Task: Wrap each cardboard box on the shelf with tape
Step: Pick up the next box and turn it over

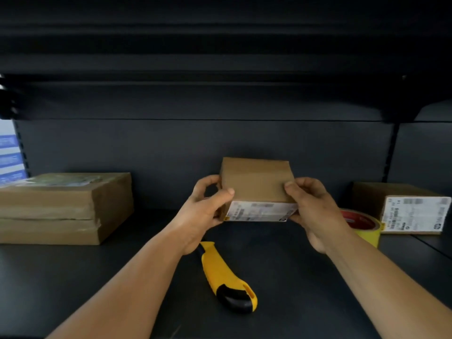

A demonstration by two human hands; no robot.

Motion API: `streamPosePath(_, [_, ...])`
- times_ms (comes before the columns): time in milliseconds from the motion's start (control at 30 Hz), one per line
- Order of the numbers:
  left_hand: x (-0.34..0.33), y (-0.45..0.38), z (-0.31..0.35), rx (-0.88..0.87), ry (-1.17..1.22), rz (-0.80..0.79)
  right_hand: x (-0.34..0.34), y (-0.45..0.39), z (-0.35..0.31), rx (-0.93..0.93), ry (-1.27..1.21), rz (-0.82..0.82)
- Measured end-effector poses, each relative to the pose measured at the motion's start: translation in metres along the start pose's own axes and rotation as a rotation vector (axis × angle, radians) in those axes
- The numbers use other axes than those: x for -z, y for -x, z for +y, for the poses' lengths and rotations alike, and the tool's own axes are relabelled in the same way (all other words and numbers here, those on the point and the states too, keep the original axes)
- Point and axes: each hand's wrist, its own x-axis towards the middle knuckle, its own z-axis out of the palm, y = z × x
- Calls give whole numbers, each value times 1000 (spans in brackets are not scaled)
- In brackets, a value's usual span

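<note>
Cardboard box (pixel 256 182) gripped at both side edges by left hand (pixel 208 206) and right hand (pixel 315 206).

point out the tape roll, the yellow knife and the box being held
tape roll (pixel 361 222): head view, red inner core
yellow knife (pixel 217 270): head view, yellow handle body
held box (pixel 256 182): head view, brown top face

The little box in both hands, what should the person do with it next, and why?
Probably set the small box down on the shelf and free the right hand for the tape roll beside it. Both the right and the left hand grip the box, so neither can pick up tape, and the box shows no shiny wrap like the big box on the left.
</note>
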Motion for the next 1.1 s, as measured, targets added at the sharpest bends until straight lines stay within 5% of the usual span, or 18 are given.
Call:
streamPosePath(367, [5, 6, 3, -40, -106, -146, 3, 16, -6, 227, 91, -73])
streamPosePath(533, [2, 13, 10, -344, -509, 73, 2, 13, -4, -63, -22, -215])
streamPosePath(667, [-6, 19, 12, -530, -609, 77, 2, 12, -6, -228, -113, -308])
streamPosePath(1100, [1, 9, 3, -520, -727, 127, 3, 16, -8, -46, -99, -191])
